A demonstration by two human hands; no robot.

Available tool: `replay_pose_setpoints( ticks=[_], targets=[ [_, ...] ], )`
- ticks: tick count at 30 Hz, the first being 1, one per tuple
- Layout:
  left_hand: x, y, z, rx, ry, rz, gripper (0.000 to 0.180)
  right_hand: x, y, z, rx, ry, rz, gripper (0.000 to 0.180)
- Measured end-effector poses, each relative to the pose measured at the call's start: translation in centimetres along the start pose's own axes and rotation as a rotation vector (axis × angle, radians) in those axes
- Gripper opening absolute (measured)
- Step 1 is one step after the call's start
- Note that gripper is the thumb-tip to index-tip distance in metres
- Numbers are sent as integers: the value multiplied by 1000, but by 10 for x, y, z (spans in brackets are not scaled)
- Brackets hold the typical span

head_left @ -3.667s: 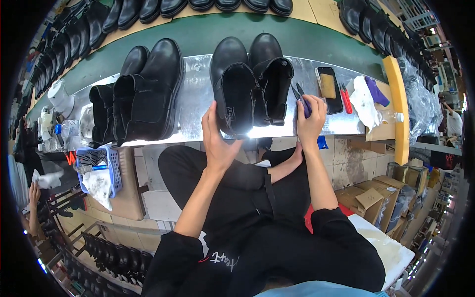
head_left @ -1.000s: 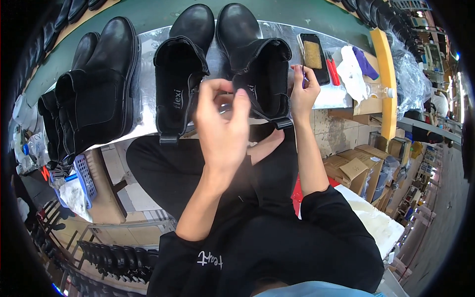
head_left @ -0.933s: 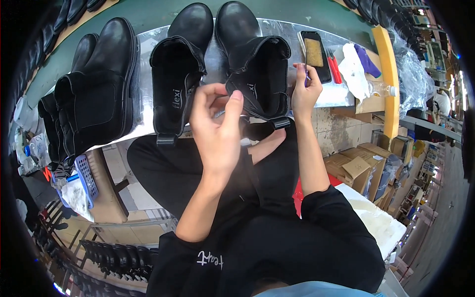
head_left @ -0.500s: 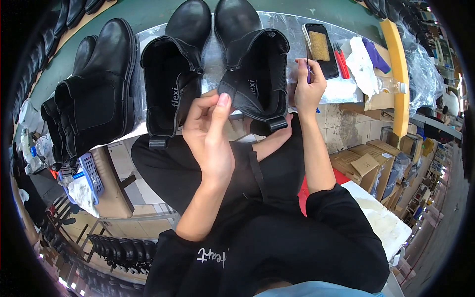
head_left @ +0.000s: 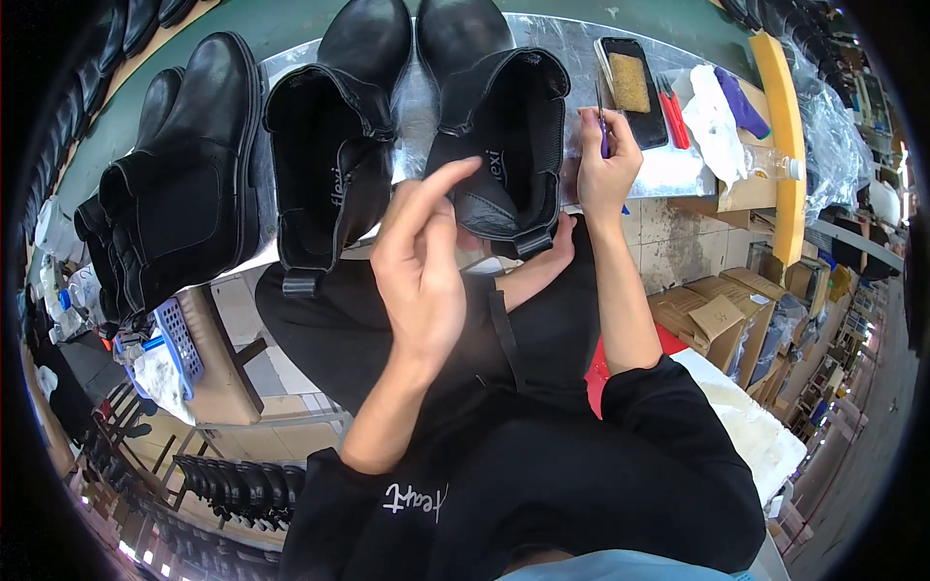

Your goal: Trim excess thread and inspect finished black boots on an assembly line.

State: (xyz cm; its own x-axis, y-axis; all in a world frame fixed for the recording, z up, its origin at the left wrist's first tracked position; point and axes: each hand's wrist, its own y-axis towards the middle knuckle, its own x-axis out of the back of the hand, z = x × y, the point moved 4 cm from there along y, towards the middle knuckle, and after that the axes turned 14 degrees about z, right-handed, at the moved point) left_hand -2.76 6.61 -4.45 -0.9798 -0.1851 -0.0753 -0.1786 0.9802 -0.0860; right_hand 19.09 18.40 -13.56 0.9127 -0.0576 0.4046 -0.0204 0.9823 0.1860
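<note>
Two black leather ankle boots at the bench edge — hands raised over them

The left hand (head_left: 421, 266) hovers with fingers spread, holding nothing, and hides part of the right-hand black ankle boot (head_left: 504, 145); the right hand (head_left: 605, 174) is clamped on small purple-handled scissors (head_left: 602, 124), mostly hidden. Its black leather twin (head_left: 334, 155) stands alongside — a dark tray (head_left: 635, 87) lies beyond.

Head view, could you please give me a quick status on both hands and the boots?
Left hand empty, raised before right boot. Right hand grips small purple-handled tool. Left boot beside it, untouched.
</note>
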Motion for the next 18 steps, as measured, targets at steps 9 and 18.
replay_pose_setpoints(
  ticks=[9,18],
  targets=[
    [-3,46,-45,372,419,413,37,0,-1,-3,9,7,14,21],
    [-11,44,-43,211,715,567,23,5,-1,1,37,-18,8,24]
  ],
)
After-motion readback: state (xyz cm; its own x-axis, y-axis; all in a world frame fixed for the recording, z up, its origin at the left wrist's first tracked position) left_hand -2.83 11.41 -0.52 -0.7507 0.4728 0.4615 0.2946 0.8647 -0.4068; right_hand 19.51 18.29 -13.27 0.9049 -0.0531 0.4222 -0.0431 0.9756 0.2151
